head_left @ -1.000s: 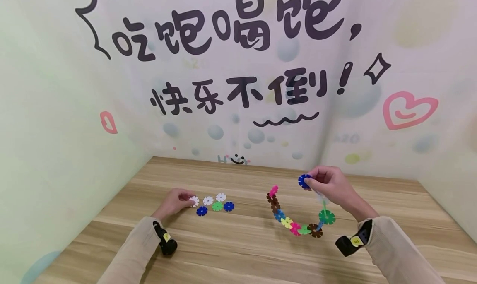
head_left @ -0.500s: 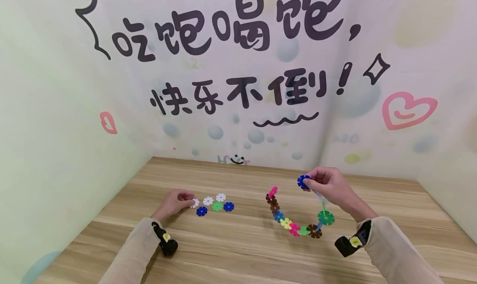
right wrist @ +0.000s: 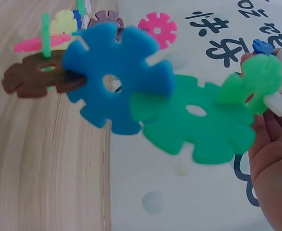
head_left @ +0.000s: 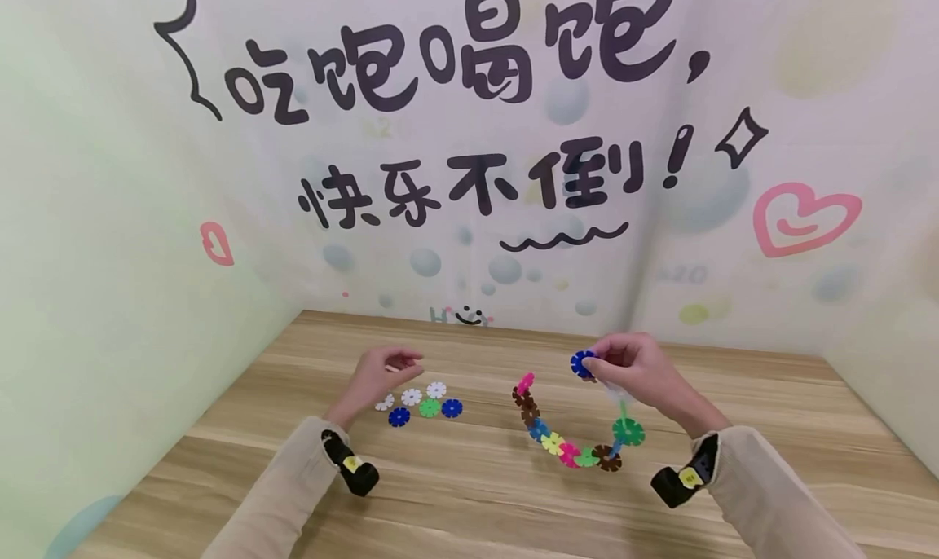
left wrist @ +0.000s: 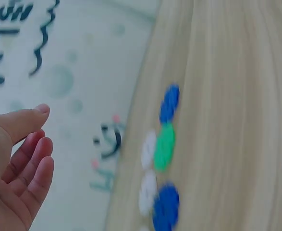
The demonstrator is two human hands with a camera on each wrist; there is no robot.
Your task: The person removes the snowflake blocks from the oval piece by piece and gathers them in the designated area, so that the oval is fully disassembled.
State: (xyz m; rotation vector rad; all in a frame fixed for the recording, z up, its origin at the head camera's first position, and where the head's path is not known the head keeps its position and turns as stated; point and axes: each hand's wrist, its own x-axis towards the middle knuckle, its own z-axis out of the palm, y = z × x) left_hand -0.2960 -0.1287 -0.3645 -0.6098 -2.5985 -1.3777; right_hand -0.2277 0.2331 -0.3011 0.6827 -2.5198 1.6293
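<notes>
Disc chain (head_left: 569, 455) hangs in a U from the right hand (head_left: 638, 371), on the right side of the desk (head_left: 455, 502); can't tell if its lowest part touches. Right hand pinches the dark-blue disc (head_left: 582, 363); a pink disc (head_left: 526, 382) sits at the chain's far end. Left hand (head_left: 376, 378) is free, fingers relaxed, near six loose discs: white discs (head_left: 412, 397) behind, green disc (head_left: 429, 407) between two blue discs (head_left: 399, 417).

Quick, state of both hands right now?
Left hand: open, holding nothing, near the loose discs.
Right hand: closed, pinching the dark blue disc at the disc chain's end.
</notes>
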